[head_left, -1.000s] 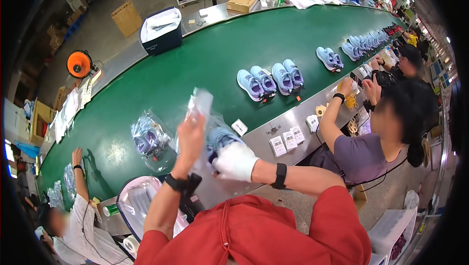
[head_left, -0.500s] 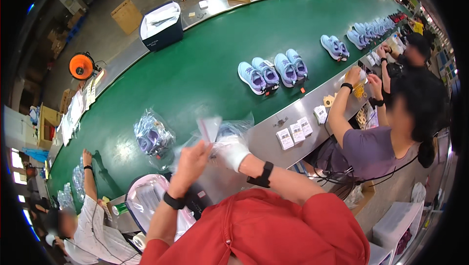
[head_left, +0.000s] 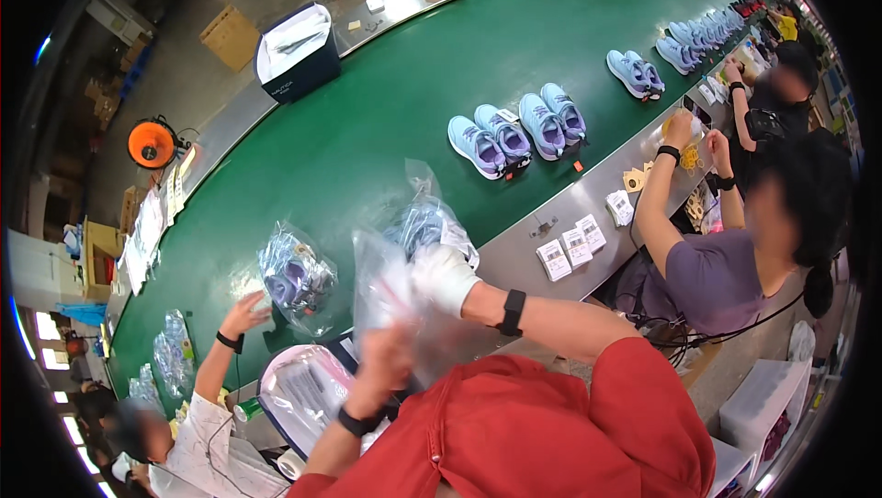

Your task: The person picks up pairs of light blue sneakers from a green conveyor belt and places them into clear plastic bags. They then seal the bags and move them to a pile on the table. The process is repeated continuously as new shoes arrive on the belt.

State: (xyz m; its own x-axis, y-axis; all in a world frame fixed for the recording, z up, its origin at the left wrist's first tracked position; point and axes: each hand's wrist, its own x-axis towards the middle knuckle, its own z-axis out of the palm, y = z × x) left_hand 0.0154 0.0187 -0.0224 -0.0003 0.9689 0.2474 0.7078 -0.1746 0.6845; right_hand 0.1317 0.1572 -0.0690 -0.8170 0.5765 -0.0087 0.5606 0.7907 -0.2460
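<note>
In front of me a pair of light blue shoes lies in clear plastic on the green belt. My right hand, in a white glove, is closed on the plastic at the near side of these shoes; its fingertips are partly hidden. My left hand is bare, blurred by motion and closed at the lower part of a clear plastic bag with a reddish strip. That bag stands up between my two hands. To the left sits another bagged pair of shoes, apart from my hands.
Unbagged light blue shoes stand farther right on the belt. White tag stacks lie on the metal edge. An open bin of plastic bags is by my left arm. A co-worker's hand reaches near the left bagged pair.
My left hand has moved down and toward me, drawing the plastic with it. The bagged shoes by my right hand show more. The left co-worker's hand has come closer to the other bagged pair.
</note>
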